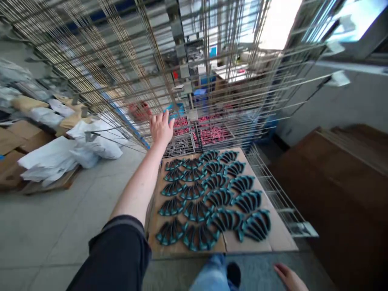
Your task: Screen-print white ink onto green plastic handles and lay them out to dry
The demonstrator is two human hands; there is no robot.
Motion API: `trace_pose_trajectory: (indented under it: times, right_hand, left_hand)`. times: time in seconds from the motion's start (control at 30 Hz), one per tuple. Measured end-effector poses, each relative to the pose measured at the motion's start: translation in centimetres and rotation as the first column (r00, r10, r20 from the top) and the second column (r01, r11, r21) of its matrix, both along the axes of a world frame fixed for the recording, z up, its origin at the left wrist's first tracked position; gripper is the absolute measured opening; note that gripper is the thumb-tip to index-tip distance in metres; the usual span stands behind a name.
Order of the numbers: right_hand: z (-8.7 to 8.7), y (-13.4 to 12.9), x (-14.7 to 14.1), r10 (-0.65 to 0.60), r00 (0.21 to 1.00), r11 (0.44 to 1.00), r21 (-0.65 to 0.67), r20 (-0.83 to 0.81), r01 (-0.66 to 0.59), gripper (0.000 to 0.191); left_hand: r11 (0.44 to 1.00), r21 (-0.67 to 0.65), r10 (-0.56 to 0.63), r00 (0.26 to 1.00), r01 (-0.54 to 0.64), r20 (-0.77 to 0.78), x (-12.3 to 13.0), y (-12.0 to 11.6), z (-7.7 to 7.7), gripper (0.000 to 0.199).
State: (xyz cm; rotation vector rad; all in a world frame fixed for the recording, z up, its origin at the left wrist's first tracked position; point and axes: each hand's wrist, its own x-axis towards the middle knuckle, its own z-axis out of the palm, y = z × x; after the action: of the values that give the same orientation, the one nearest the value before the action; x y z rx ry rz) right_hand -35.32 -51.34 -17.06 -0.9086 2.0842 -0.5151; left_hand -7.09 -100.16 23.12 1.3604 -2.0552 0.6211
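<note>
My left hand [161, 128] reaches forward to the wire rack [145, 81], its fingers stretched upward and a little apart. It is close to the rack's wires; whether it touches them I cannot tell. Below and in front of me lies a cardboard sheet [260, 247] bearing rows of curved dark pieces with green edges [198, 211], fanned out in groups. My right hand [289, 278] hangs low at the bottom right, partly cut off by the frame, fingers extended and holding nothing visible. It is apart from the sheet.
Behind the wires are trays of pink pieces [212, 133] and grey pieces [178, 146]. White sacks [57, 157] and cardboard boxes [12, 141] lie to the left. A large brown board or box [339, 194] stands on the right. Wire shelves [281, 198] jut out beside the sheet.
</note>
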Motion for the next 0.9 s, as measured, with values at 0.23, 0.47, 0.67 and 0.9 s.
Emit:
trace_pose_trajectory:
  times: [0.23, 0.47, 0.67, 0.9]
  right_hand:
    - [-0.5, 0.6, 10.5, 0.159, 0.986, 0.981, 0.105, 0.046, -0.163, 0.032]
    - [-1.7, -3.6, 17.1, 0.287, 0.948, 0.957, 0.077, -0.139, -0.278, 0.032]
    - [-3.0, -11.3, 20.8, 0.481, 0.814, 0.870, 0.060, -0.326, -0.490, 0.027]
    - [-5.6, -15.8, 23.3, 0.548, 0.746, 0.832, 0.157, -0.379, -0.532, 0.021]
  left_hand:
    - [0.971, 0.139, -0.200, 0.979, 0.194, 0.034, 6.0, 12.4, -7.3, 0.042]
    - [0.811, 0.444, -0.405, 0.913, 0.381, -0.044, 9.3, 22.1, -16.9, 0.027]
    - [0.805, 0.396, -0.456, 0.888, 0.442, -0.064, 10.1, 22.4, -19.6, 0.024]
    - [0.836, 0.305, -0.469, 0.882, 0.455, -0.031, 9.8, 20.6, -18.4, 0.024]
